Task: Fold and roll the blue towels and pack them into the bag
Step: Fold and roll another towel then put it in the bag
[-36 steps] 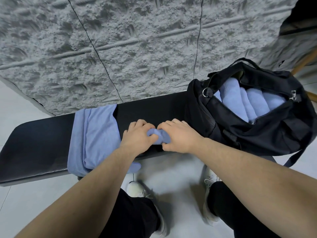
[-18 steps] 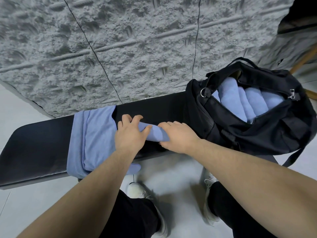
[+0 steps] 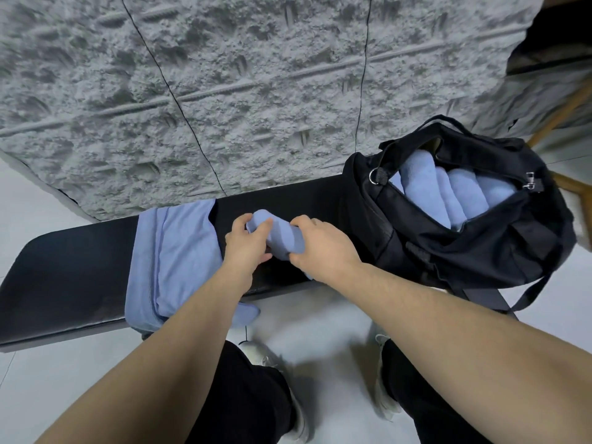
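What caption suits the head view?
Both hands grip a rolled blue towel beside the open black bag.

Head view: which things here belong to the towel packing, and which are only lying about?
Belongs to the job:
- rolled blue towel, gripped by left hand and right hand
- flat blue towels
- black bag holding rolled towels
- black bench

Just there:
- wooden chair

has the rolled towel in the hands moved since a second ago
Yes. The rolled towel has come up off the near edge of the bench and now sits higher and tilted, gripped by the left hand and right hand.
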### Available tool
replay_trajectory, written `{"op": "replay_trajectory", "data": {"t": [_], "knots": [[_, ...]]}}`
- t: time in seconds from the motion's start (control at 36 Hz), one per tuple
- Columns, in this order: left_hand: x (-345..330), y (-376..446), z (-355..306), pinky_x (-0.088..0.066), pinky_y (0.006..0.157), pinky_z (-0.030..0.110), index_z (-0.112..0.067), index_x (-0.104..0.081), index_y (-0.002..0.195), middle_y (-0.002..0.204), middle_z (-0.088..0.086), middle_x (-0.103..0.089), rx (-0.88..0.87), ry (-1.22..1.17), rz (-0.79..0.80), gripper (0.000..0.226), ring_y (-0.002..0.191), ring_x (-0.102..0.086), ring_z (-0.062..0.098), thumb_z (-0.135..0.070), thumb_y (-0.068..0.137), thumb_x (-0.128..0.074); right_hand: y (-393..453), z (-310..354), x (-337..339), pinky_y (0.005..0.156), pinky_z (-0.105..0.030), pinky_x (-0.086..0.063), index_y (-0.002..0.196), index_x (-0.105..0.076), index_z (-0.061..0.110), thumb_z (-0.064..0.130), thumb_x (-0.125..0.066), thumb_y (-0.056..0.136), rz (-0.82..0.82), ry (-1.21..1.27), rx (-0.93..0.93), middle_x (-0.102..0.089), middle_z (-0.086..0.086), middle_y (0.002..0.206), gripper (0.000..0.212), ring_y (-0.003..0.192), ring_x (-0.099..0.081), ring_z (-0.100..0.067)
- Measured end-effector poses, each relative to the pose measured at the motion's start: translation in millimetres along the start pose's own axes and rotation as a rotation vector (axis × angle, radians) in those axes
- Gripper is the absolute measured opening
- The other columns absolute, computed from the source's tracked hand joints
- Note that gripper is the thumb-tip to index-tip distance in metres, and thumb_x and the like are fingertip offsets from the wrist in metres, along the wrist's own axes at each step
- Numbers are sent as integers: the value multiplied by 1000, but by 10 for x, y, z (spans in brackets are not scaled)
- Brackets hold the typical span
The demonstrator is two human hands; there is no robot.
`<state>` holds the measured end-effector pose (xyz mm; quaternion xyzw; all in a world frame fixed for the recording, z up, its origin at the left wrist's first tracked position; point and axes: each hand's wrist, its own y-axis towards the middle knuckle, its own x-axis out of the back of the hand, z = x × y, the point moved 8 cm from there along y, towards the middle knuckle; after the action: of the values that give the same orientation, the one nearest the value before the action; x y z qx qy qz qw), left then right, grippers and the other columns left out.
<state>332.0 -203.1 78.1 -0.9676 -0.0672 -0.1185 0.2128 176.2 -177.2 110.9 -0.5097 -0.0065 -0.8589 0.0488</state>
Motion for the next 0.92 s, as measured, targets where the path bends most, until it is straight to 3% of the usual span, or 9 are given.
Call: {"op": "replay_trajectory", "data": {"t": [0.14, 0.28, 0.39, 0.5, 0.58, 0.67, 0.75, 0.83, 0.92], "knots": [[-115, -160, -90, -53, 98, 44, -32, -15, 155, 140, -5, -43, 8, -284, 134, 78, 117, -60, 20, -28, 94, -65, -139, 128, 65, 83, -33, -45, 131, -45, 22, 33, -67, 85, -43, 58, 35, -56, 0, 116, 53, 107, -53, -22], [-107, -242, -168, -54, 94, 43, -36, -21, 152, 144, -4, -45, -37, -354, 116, 74, 115, -62, 19, -18, 94, -65, -321, 174, 80, 86, -33, -46, 130, -46, 23, 44, -69, 82, -37, 289, -2, -53, 3, 118, 57, 107, -53, -18], [-99, -310, -215, -54, 76, 32, -36, -29, 150, 140, -2, -48, -33, -425, 113, 68, 116, -60, 19, -15, 94, -62, -380, 123, 186, 98, -37, -45, 119, -56, 30, 46, -67, 83, -136, 528, -77, -55, 9, 112, 41, 110, -51, -14], [-262, -489, -361, -57, 79, 37, -30, -39, 146, 132, 3, -59, -41, -587, 223, 61, 108, -67, 22, -9, 93, -60, -400, 22, 270, 98, -31, -43, 142, -33, 42, 49, -67, 86, -51, 896, -275, -44, 7, 135, 66, 120, -52, -14], [-480, -633, -490, -58, 77, 36, -30, -42, 141, 120, 2, -67, -54, -651, 291, 56, 98, -72, 20, -6, 93, -59, -414, -18, 300, 86, -31, -54, 149, -20, 47, 49, -65, 89, 96, 1158, -349, -54, 4, 133, 75, 104, -64, -13], [-710, -736, -578, -58, 74, 36, -31, -47, 136, 108, 0, -73, -38, -690, 316, 48, 98, -72, 20, -9, 95, -58, -385, -164, 430, 88, -34, -57, 149, -31, 43, 47, -62, 93, 100, 1168, -349, -62, 8, 125, 64, 101, -68, -13], [-892, -819, -653, -59, 80, 38, -31, -44, 138, 118, 2, -68, -42, -622, 322, 47, 102, -71, 20, -12, 97, -58, -420, -326, 613, 91, -35, -56, 149, -34, 39, 46, -58, 96, 121, 1085, -328, -63, 7, 127, 58, 104, -68, -14], [-1064, -908, -734, -52, 99, 42, -26, -40, 146, 126, 3, -65, -67, -545, 367, 53, 111, -67, 19, -13, 98, -58, -505, -524, 833, 77, -23, -55, 147, -38, 34, 39, -50, 102, 119, 1012, -322, -63, 10, 119, 48, 99, -65, -9], [-1246, -1000, -814, -52, 98, 36, -30, -42, 145, 125, 0, -67, -86, -448, 414, 50, 109, -68, 15, -18, 99, -57, -547, -765, 1056, 79, -18, -47, 149, -37, 37, 40, -50, 101, 91, 926, -352, -55, 14, 128, 49, 105, -57, -4]]}}
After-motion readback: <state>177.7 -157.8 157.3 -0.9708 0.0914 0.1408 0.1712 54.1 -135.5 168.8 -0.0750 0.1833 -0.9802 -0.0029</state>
